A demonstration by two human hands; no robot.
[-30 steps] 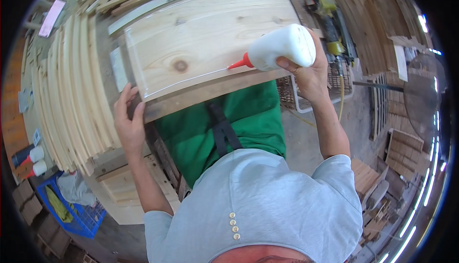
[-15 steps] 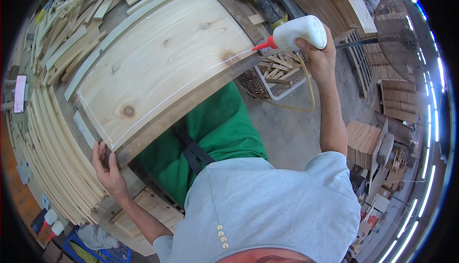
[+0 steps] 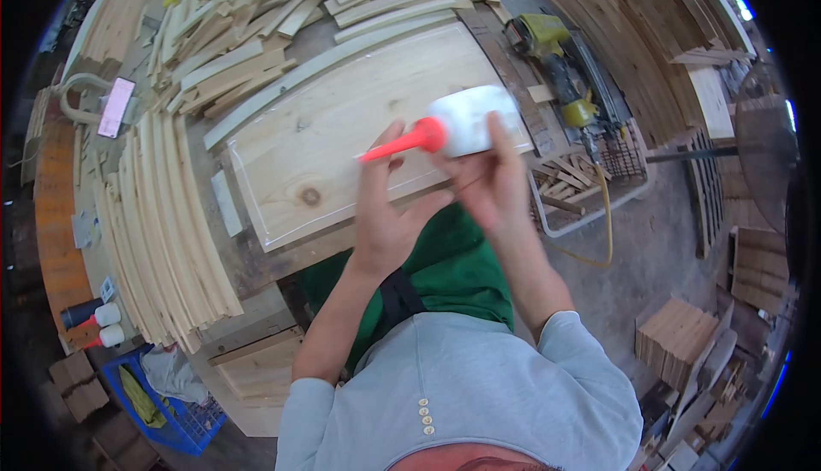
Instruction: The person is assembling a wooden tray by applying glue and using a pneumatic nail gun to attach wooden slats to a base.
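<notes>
A white glue bottle (image 3: pixel 469 116) with a red pointed nozzle lies tilted in my right hand (image 3: pixel 498 184), above the right part of a pale wooden panel (image 3: pixel 342 107). Its nozzle points left. My left hand (image 3: pixel 383 223) is raised over the panel's near edge, fingers stretched up and thumb apart, just beside the nozzle. The red tip passes in front of those fingers; whether it touches them I cannot tell. Thin white glue lines run along the panel's edges, and a dark knot marks its near left area.
Long wooden strips (image 3: pixel 162 223) are stacked left of the panel, with more loose strips behind. A yellow-green nail gun (image 3: pixel 547 39) with a hose lies at the far right. Below it stands a white basket (image 3: pixel 590 225) of offcuts. A phone (image 3: pixel 115 107) is propped at left.
My right hand has brought the bottle left and inward, off the panel's right edge. My left hand has let go of the panel's near left corner and risen toward the nozzle. The view has shifted.
</notes>
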